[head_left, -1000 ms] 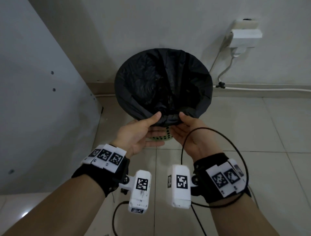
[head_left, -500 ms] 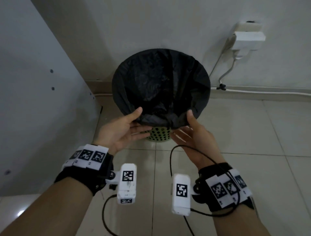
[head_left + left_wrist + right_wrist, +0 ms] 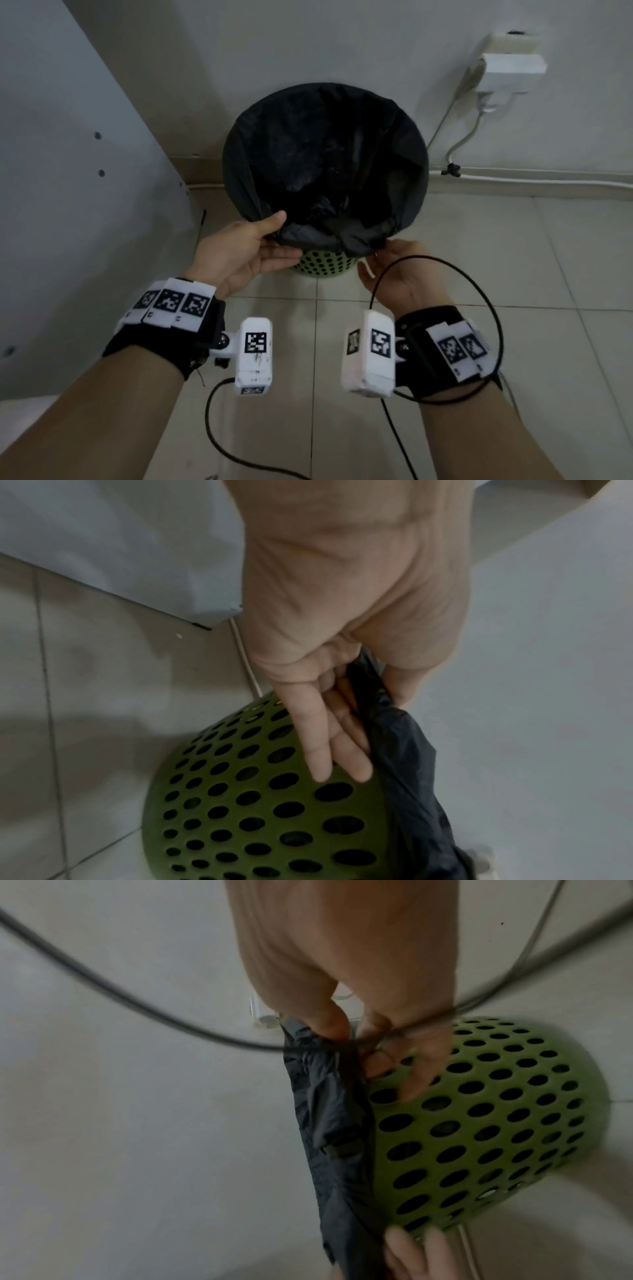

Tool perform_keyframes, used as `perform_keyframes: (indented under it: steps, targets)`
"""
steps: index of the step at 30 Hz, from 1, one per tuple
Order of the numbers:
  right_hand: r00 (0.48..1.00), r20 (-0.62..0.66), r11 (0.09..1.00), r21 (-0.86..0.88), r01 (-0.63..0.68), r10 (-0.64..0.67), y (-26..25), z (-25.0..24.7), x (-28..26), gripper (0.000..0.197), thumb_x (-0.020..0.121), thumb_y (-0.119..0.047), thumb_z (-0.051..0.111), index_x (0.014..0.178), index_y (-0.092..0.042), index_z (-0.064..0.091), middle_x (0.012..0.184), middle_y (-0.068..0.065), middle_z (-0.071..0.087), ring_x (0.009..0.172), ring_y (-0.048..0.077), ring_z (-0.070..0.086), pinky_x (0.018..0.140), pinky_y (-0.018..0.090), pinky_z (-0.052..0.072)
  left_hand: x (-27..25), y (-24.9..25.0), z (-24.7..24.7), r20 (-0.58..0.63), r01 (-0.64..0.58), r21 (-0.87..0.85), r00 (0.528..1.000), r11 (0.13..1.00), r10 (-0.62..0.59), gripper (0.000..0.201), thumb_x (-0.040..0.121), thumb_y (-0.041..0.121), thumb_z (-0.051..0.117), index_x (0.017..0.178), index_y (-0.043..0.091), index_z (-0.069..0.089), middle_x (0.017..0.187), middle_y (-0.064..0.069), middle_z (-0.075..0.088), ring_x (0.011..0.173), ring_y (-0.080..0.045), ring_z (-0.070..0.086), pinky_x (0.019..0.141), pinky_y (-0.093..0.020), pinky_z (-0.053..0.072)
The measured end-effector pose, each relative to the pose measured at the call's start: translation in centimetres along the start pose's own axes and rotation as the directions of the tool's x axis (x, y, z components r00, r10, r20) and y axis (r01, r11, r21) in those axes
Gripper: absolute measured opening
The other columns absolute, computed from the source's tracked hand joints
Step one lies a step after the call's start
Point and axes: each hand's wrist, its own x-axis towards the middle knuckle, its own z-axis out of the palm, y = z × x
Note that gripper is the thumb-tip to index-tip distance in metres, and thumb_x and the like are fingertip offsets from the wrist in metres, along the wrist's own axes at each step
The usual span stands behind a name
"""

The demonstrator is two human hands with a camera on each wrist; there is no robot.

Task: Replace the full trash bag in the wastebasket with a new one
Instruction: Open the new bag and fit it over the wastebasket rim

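Note:
A green perforated wastebasket [image 3: 322,265] stands on the tiled floor against the wall. A black trash bag [image 3: 325,154] lines it, its hem folded over the rim. My left hand [image 3: 286,236] pinches the hem at the near left, thumb on top and fingers beneath. In the left wrist view the left hand [image 3: 373,737] holds the bag [image 3: 404,777] against the basket [image 3: 257,818]. My right hand [image 3: 383,251] pinches the hem at the near right. The right wrist view shows the right hand [image 3: 356,1047] gripping bunched bag [image 3: 332,1123] beside the basket [image 3: 479,1123].
A white panel [image 3: 68,205] rises close on the left of the basket. A wall socket [image 3: 507,65] with an adapter sits up right, and its cable [image 3: 548,178] runs along the baseboard. A black wrist cable [image 3: 479,291] loops beside my right hand.
Both hands have slid apart along the near rim, from the centre out to the left and right. The right hand has dropped to pinch the hem's lower edge.

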Motion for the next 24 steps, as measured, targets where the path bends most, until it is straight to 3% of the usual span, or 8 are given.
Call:
perform_keyframes:
  steps: [5, 7, 9, 13, 17, 19, 21, 24]
  targets:
    - [0.995, -0.02, 0.991, 0.085, 0.101, -0.1, -0.2, -0.5, -0.5, 0.022, 0.098, -0.015, 0.046, 0.098, -0.005, 0.065, 0.102, 0.012, 0.067, 0.096, 0.028, 0.066, 0.094, 0.046, 0.054, 0.5, 0.3, -0.3, -0.05, -0.004, 0.018, 0.999, 1.0, 0.005, 0.025, 0.094, 0.025, 0.063, 0.104, 0.001, 0.064, 0.077, -0.012, 0.076, 0.055, -0.021, 0.07, 0.061, -0.037, 0.063]
    - [0.99, -0.045, 0.988, 0.079, 0.135, -0.132, -1.5, -0.4, -0.7, 0.032, 0.095, -0.032, 0.061, 0.111, -0.006, 0.068, 0.106, 0.01, 0.071, 0.103, 0.029, 0.069, 0.093, 0.05, 0.056, 0.6, 0.5, -0.6, -0.061, 0.009, 0.041, 0.998, 0.999, -0.007, 0.033, 0.094, 0.024, 0.065, 0.112, -0.003, 0.061, 0.077, -0.014, 0.075, 0.051, -0.021, 0.069, 0.056, -0.035, 0.062]
    - [0.993, -0.057, 0.994, 0.025, 0.103, -0.102, -2.6, 0.0, -0.6, 0.036, 0.089, -0.032, 0.072, 0.117, -0.009, 0.067, 0.105, 0.01, 0.073, 0.104, 0.03, 0.069, 0.087, 0.052, 0.058, 0.8, 0.7, -0.8, -0.063, 0.026, 0.085, 0.998, 0.996, -0.021, 0.041, 0.093, 0.023, 0.065, 0.117, -0.009, 0.059, 0.079, -0.019, 0.072, 0.05, -0.021, 0.068, 0.052, -0.033, 0.06]
    - [0.996, -0.086, 1.0, -0.004, 0.0, 0.0, -3.3, 0.3, -0.1, 0.034, 0.089, -0.016, 0.068, 0.123, -0.009, 0.066, 0.099, 0.01, 0.07, 0.096, 0.029, 0.068, 0.071, 0.041, 0.06, 1.5, 1.3, -0.6, -0.009, 0.036, 0.141, 0.999, 0.989, -0.035, 0.033, 0.096, 0.022, 0.061, 0.111, -0.008, 0.061, 0.076, -0.021, 0.07, 0.044, -0.018, 0.064, 0.051, -0.034, 0.06]
    - [0.999, -0.015, 0.998, -0.034, -0.05, 0.05, -3.3, -0.4, 0.3, 0.037, 0.088, -0.022, 0.07, 0.124, -0.013, 0.065, 0.083, 0.004, 0.073, 0.072, 0.019, 0.07, 0.055, 0.028, 0.059, 1.9, 1.8, -0.6, 0.019, 0.052, 0.155, 0.998, 0.987, -0.056, 0.03, 0.097, 0.03, 0.057, 0.103, 0.001, 0.063, 0.066, -0.011, 0.071, 0.043, -0.016, 0.063, 0.06, -0.039, 0.063]
    - [0.998, 0.013, 0.997, -0.045, -0.063, 0.063, -3.4, -0.2, 0.3, 0.037, 0.086, -0.025, 0.074, 0.12, -0.013, 0.066, 0.08, 0.002, 0.074, 0.077, 0.017, 0.07, 0.067, 0.03, 0.059, 1.8, 2.0, -0.8, -0.016, 0.053, 0.122, 0.999, 0.991, -0.051, 0.036, 0.095, 0.038, 0.059, 0.104, 0.004, 0.065, 0.075, -0.012, 0.074, 0.051, -0.019, 0.068, 0.058, -0.038, 0.063]
    - [0.998, 0.028, 0.998, -0.025, -0.06, 0.06, -3.4, 0.0, 0.5, 0.041, 0.086, -0.021, 0.073, 0.124, -0.008, 0.066, 0.094, 0.006, 0.075, 0.094, 0.023, 0.07, 0.084, 0.04, 0.058, 1.9, 1.7, -0.9, -0.032, 0.03, 0.099, 0.999, 0.995, -0.027, 0.042, 0.091, 0.042, 0.062, 0.114, 0.007, 0.065, 0.095, -0.013, 0.076, 0.068, -0.023, 0.074, 0.06, -0.038, 0.062]
    - [0.997, 0.063, 0.999, 0.036, -0.04, 0.038, -3.4, 0.3, 0.7, 0.036, 0.091, -0.018, 0.068, 0.125, -0.005, 0.064, 0.101, 0.01, 0.074, 0.107, 0.028, 0.068, 0.101, 0.049, 0.051, 2.0, 1.0, -0.7, -0.045, -0.018, 0.058, 0.999, 0.998, 0.021, 0.044, 0.089, 0.034, 0.068, 0.122, 0.006, 0.064, 0.106, -0.014, 0.076, 0.079, -0.026, 0.075, 0.066, -0.041, 0.062]
